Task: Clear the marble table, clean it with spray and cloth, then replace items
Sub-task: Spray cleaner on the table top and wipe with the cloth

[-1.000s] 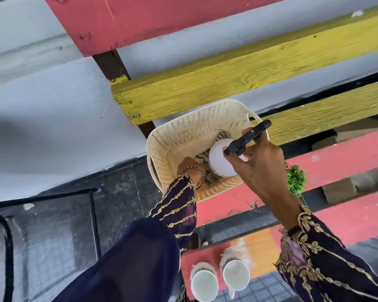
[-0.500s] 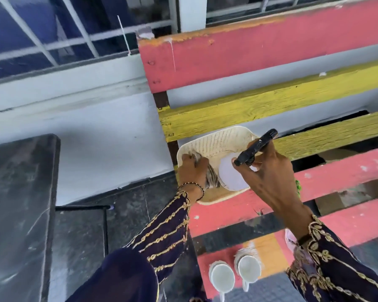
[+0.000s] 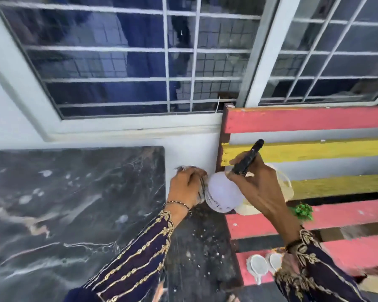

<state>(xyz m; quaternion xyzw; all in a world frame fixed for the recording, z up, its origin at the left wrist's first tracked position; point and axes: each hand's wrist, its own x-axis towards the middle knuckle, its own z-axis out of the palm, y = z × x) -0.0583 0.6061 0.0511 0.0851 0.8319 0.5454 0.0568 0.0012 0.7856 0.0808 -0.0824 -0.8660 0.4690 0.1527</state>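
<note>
My right hand [image 3: 258, 184] grips the black trigger head of a white spray bottle [image 3: 222, 192], held in the air between the table and the bench. My left hand [image 3: 184, 187] is curled round a striped cloth [image 3: 202, 186], only its edges showing past the fingers, right beside the bottle. The dark marble table [image 3: 74, 203] with white veins fills the lower left, its right edge just left of my left hand. Pale smudges dot its top.
A cream plastic basket [image 3: 286, 188] sits on the red and yellow slatted bench [image 3: 314, 120], mostly hidden behind my right hand. A small green plant [image 3: 303, 212] and two white cups [image 3: 263, 264] stand on the bench seat. A barred window [image 3: 140, 62] is behind.
Both hands have lifted out of the basket and moved left toward the table, the right carrying the spray bottle, the left the cloth. The view has swung up and left, showing the marble table.
</note>
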